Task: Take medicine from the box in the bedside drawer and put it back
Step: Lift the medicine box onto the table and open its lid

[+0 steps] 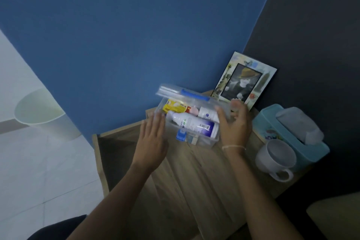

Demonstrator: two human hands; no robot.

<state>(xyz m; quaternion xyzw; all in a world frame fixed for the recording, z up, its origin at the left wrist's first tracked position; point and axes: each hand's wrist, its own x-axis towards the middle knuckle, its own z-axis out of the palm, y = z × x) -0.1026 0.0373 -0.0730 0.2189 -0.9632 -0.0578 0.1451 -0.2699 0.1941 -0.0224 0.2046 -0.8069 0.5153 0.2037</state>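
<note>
A clear plastic medicine box [202, 141] with blue clasps sits on the wooden bedside table, its lid [175, 90] raised at the back. Inside lie a white bottle with a purple label [194, 125], a yellow packet [173, 107] and a small white jar [207, 114]. My left hand [152, 140] is flat with fingers together against the box's left side. My right hand [235, 122] wraps around the box's right end, thumb on the front rim. The open drawer [115, 142] shows dark below the left hand.
A picture frame [243, 80] leans against the wall behind the box. A teal tissue box [288, 134] and a white mug [276, 156] stand to the right. A pale waste bin [42, 111] stands on the tiled floor at left.
</note>
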